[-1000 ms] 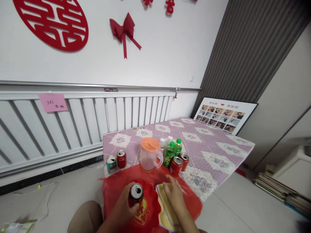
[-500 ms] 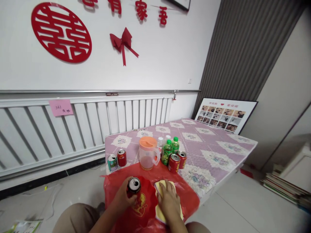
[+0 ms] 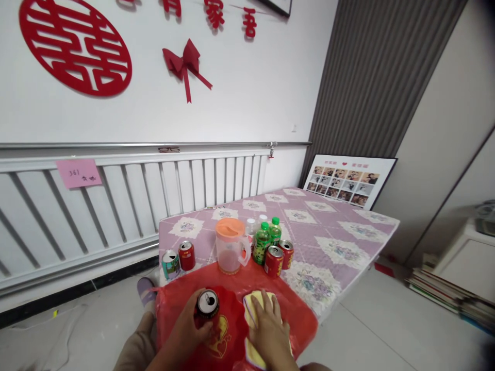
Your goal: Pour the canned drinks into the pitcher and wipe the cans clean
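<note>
My left hand (image 3: 187,330) is wrapped round a dark drink can (image 3: 208,303) with an opened top. The can is upright at the left side of a red scalloped tray (image 3: 226,345) with gold hearts; whether its base touches the tray is hidden. My right hand (image 3: 268,327) lies flat with fingers spread on a folded yellow cloth (image 3: 253,353), just right of the tray. Beneath them spreads a red plastic sheet (image 3: 301,319). Behind it stands a clear pitcher (image 3: 229,252) with an orange lid.
Left of the pitcher are a red can (image 3: 187,256) and a green can (image 3: 170,265). To its right stand green-capped bottles (image 3: 262,245), white-capped bottles and two red cans (image 3: 274,262). A floral cloth (image 3: 328,252) covers the table. A radiator (image 3: 209,185) runs along the wall.
The view has turned slightly right, so things sit further left. My left hand still grips the can and my right hand stays on the cloth. A slippered foot now shows at left.
</note>
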The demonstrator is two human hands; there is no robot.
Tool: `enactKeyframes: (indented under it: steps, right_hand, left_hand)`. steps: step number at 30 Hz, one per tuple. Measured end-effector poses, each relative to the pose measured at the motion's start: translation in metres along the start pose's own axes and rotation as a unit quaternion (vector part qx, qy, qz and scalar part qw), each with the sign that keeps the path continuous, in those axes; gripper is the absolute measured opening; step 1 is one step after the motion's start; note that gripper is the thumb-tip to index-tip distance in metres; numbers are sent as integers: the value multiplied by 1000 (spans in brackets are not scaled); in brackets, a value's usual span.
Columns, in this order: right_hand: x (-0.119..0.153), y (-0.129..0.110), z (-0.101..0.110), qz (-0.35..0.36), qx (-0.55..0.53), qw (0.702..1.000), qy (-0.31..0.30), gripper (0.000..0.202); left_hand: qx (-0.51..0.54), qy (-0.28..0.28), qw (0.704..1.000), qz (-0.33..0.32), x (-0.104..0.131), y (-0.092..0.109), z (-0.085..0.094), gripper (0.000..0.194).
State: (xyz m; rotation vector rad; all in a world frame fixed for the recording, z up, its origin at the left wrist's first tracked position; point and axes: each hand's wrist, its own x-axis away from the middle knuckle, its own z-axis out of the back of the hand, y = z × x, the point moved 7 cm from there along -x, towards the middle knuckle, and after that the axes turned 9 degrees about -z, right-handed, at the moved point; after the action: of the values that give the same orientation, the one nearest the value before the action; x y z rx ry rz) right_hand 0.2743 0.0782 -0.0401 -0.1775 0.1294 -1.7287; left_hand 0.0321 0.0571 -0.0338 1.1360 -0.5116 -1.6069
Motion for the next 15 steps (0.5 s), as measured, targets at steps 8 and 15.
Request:
enactKeyframes:
  steps: [8,15]
  right_hand:
    - [0,4,0,15,-8,999,-34,68]
    - [-18,30,3,61,-149,987,19,65]
  left_hand:
    - [18,-15,1000,10,-2,7,2,67]
    - [15,-20,1000,16,-3,11,4,70]
